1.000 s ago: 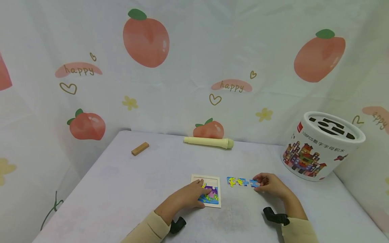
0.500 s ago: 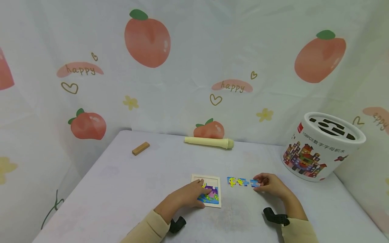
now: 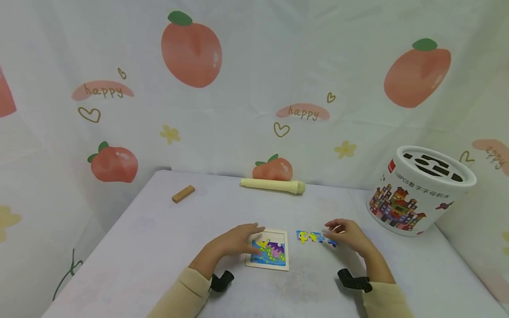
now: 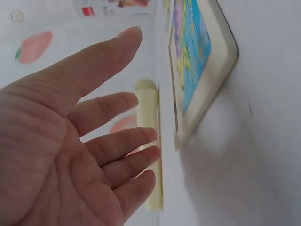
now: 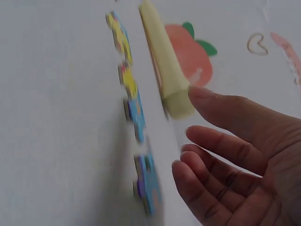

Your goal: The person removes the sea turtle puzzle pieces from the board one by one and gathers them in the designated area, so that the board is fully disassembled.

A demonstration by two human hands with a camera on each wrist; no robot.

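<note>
My left hand (image 3: pixel 237 240) hovers at the left side of a wooden puzzle tray (image 3: pixel 267 267), fingers spread and holding nothing. Yellow, purple, green and blue jigsaw pieces fill the lower part of the tray; bare wood shows along its top. To the right lie three loose jigsaw pieces in a row: a blue and yellow one (image 5: pixel 120 36), a second (image 5: pixel 131 89), and a blue one (image 5: pixel 149 183) a little apart. Over this last one is my right hand (image 3: pixel 351 237), partly covering it in the head view. Its fingers are loosely bent, with nothing between them in the right wrist view.
A cream toy microphone (image 3: pixel 273 185) lies along the back of the table. Far left is a small wooden block (image 3: pixel 183 194). A large white bucket (image 3: pixel 417 194) with a slotted lid stands at the back right, before the fruit-print cloth (image 3: pixel 222 132).
My left hand has lifted off the puzzle tray and moved left, uncovering the pieces in it. My right hand has let go of the blue jigsaw piece and risen slightly.
</note>
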